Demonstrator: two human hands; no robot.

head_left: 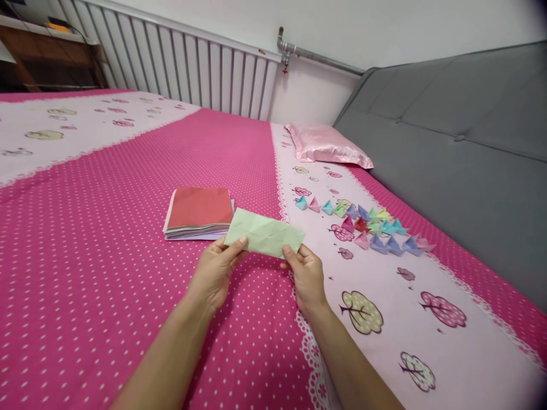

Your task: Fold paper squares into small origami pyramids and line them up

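Observation:
A pale green sheet of paper (264, 232), folded into a long rectangle, is held just above the bed. My left hand (216, 273) pinches its near left corner between thumb and fingers. My right hand (306, 274) pinches its near right corner the same way. Just beyond the left hand lies a stack of coloured square papers (199, 212) with a red sheet on top. To the right, several small folded paper shapes (367, 226) in blue, pink, green and red lie in loose rows on the pale strip of the sheet.
The bed is covered with a pink polka-dot sheet (106, 239) with pale bands printed with trees. A pink satin pillow (325, 146) lies at the head. A grey padded headboard (461, 148) runs along the right. A white radiator (183, 62) lines the far wall.

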